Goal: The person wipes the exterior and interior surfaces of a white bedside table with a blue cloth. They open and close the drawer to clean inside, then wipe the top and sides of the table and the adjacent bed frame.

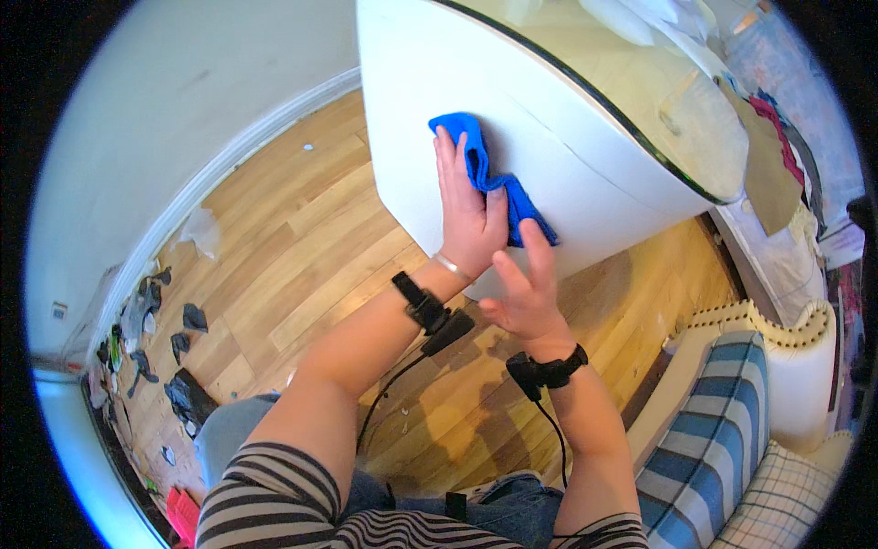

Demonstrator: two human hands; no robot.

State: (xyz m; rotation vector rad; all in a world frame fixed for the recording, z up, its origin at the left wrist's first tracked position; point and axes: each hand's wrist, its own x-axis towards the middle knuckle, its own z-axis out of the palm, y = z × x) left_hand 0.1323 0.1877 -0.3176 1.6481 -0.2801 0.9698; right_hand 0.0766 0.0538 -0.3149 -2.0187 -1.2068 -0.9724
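Observation:
A folded blue cloth [480, 161] lies against the white side panel [583, 192] of a large piece of furniture or appliance with a glass-like top. My left hand [466, 213] presses the cloth flat to the panel, its fingers stretched towards the upper end and its thumb over the middle. Below and to the right, my right hand [528, 288] is raised with its fingers apart and holds nothing. Its index fingertip is close to the cloth's lower corner; whether they touch is unclear. A black strap with a cabled device is on each wrist.
Scraps and dark litter [192, 398] lie on the wood floor [295, 240] along the wall at the left, near a red plastic object [182, 515]. A studded cream armchair [796, 343] with a striped cushion [706, 432] stands at the right. Fabrics [775, 165] are heaped at the upper right.

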